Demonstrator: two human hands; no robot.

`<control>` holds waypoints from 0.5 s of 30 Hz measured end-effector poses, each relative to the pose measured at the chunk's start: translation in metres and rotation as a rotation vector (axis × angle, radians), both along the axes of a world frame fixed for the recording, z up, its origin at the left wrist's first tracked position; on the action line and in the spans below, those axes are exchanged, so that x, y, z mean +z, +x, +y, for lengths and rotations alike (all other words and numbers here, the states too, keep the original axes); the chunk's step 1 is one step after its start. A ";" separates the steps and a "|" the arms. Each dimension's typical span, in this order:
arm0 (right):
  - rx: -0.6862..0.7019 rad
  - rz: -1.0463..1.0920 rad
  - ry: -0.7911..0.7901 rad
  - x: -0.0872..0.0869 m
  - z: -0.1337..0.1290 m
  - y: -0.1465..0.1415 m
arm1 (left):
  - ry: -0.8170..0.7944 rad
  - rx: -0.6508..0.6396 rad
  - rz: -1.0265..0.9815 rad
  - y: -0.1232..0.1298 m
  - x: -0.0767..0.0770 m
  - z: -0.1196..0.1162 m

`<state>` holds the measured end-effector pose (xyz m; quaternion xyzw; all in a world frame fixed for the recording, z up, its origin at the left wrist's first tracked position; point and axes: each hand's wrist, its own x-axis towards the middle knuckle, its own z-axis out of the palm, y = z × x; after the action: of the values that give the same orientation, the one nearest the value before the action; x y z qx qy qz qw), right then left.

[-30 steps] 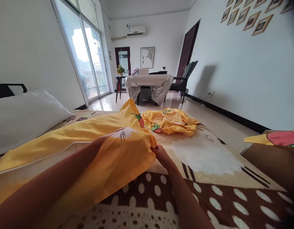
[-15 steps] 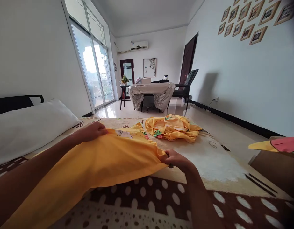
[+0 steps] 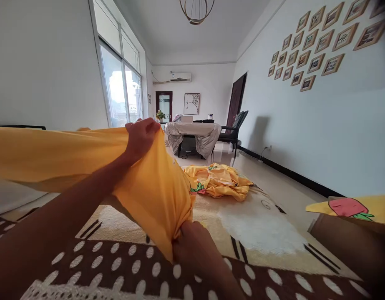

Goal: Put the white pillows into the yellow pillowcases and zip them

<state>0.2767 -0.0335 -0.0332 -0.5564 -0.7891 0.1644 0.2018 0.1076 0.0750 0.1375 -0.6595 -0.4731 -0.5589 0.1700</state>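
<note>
A large yellow printed cloth [image 3: 154,187] hangs between my two hands, its left part stretched out past the left edge of the view. My left hand [image 3: 141,135], raised, is closed on the upper edge of it. Lower down and to the right, my right hand [image 3: 194,243] grips a bunched corner just over the blanket. Beyond it lies a crumpled heap of yellow cloth [image 3: 219,181] with strawberry prints. Whether the held cloth is a pillowcase or some other cover I cannot tell.
Underneath is a brown and cream patterned blanket [image 3: 114,260] on the bed. A white pillow [image 3: 13,200] is mostly hidden at left. At right, yellow cloth [image 3: 380,208] lies over a brown box [image 3: 339,241]. A covered table [image 3: 192,128] and chair [image 3: 237,127] stand farther off.
My left hand has risen and come to the right, lifting the cloth. My right hand has moved down and left, still gripping. The view has tilted up.
</note>
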 end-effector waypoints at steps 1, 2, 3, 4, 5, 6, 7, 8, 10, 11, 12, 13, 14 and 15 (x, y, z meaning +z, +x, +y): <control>-0.022 -0.017 0.078 0.002 -0.012 -0.007 | 0.052 0.021 -0.033 -0.005 0.004 0.000; -0.033 -0.014 0.138 0.001 -0.021 -0.016 | 0.096 0.052 -0.056 -0.012 0.006 0.000; -0.028 0.012 0.197 -0.002 -0.029 -0.026 | 0.119 0.091 -0.071 -0.021 0.007 0.001; -0.013 0.042 0.244 -0.008 -0.035 -0.037 | 0.111 0.134 -0.075 -0.031 0.005 0.001; 0.008 0.070 0.277 -0.015 -0.039 -0.048 | 0.065 0.168 -0.066 -0.042 -0.001 0.002; 0.037 0.092 0.294 -0.024 -0.042 -0.059 | -0.010 0.188 -0.046 -0.053 -0.009 0.004; 0.067 0.104 0.293 -0.033 -0.044 -0.068 | -0.103 0.196 -0.015 -0.064 -0.020 0.004; 0.086 0.107 0.278 -0.041 -0.046 -0.076 | -0.199 0.191 0.021 -0.075 -0.033 0.005; 0.101 0.125 0.223 -0.055 -0.050 -0.085 | -0.351 0.166 0.075 -0.094 -0.065 -0.001; 0.084 0.159 0.196 -0.058 -0.053 -0.087 | -0.400 0.162 0.080 -0.103 -0.081 -0.009; 0.054 0.209 0.169 -0.061 -0.055 -0.087 | -0.427 0.151 0.083 -0.111 -0.098 -0.020; 0.020 0.276 0.138 -0.061 -0.058 -0.086 | -0.420 0.146 0.074 -0.117 -0.115 -0.037; -0.002 0.355 0.100 -0.060 -0.061 -0.084 | -0.363 0.113 0.056 -0.123 -0.132 -0.057; -0.013 0.440 0.053 -0.059 -0.063 -0.082 | -0.323 0.090 0.012 -0.128 -0.149 -0.082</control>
<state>0.1945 -0.0970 -0.0919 -0.5067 -0.7263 0.2597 0.3850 -0.0199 -0.0066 -0.0111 -0.6596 -0.5850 -0.4634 0.0893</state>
